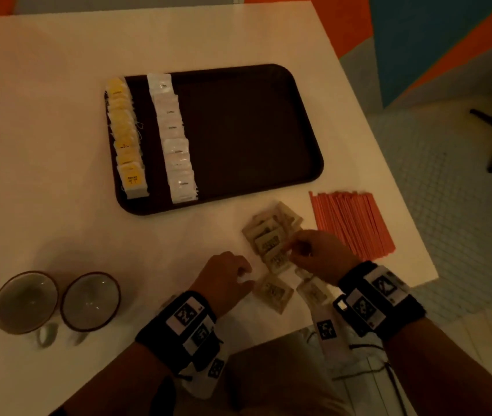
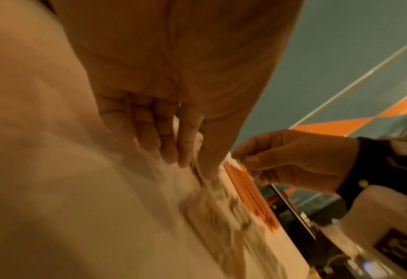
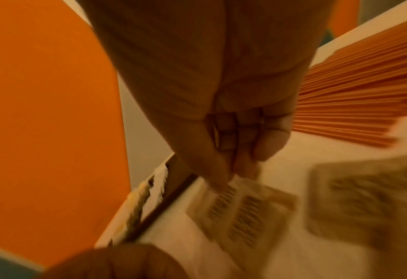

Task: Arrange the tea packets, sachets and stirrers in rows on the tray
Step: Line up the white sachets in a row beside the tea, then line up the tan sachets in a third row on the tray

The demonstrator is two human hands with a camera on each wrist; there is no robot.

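The right hand pinches a brown sachet from the loose pile on the desk, just beside the orange stirrers. The left hand rests beside it, fingers curled (whether they hold anything, I cannot tell). On the tray lie yellow tea packets and white sachets, two rows.

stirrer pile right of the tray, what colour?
Orange stirrers, lying on the white table; clearest in the head view.

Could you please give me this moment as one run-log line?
tray: yellow tea row, white sachet row | brown sachets, stirrers: on table | right hand: pinching brown sachet | left hand: beside pile
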